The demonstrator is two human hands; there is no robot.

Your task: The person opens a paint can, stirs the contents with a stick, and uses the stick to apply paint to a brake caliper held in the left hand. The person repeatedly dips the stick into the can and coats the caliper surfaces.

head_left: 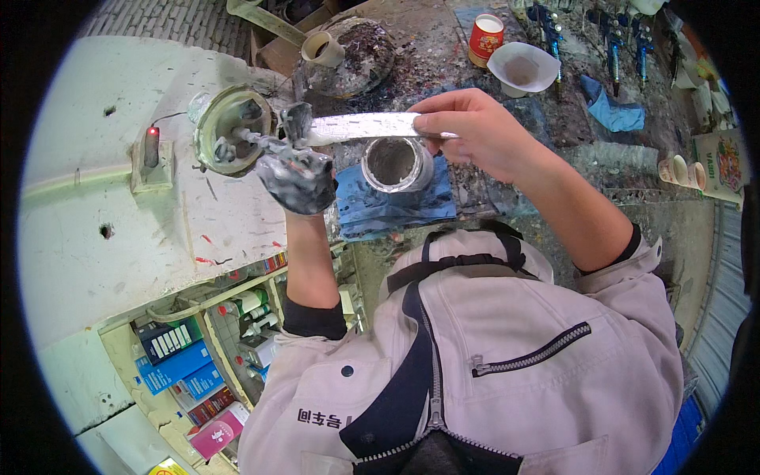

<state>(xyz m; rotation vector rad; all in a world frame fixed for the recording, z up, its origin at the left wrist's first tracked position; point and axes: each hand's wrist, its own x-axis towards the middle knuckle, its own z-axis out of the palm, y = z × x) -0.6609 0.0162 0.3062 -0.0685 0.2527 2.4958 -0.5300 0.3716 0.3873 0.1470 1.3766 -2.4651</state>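
Observation:
My right hand (483, 131) pinches one end of a flat silver metal strip (364, 127), shaped like a ruler, and holds it level. On my left hand (297, 178) is a dark glove smeared with wet grey. Its thumb seems to touch the strip's left end, while the other fingers stretch left over a round pale-rimmed container (201, 134). Below the strip stands a white tub (415, 182) with grey coating inside its wall. Under the tub lies a folded blue cloth (360, 210).
Behind are a stained round lid (360, 55) with a beige cup (323, 49), a red cup (486, 41), a white bowl (522, 67) and several spray guns (613, 47). Right lies a blue cloth (613, 111). A small device with a red light (152, 146) stands left; shelves (206, 317) hold boxes below.

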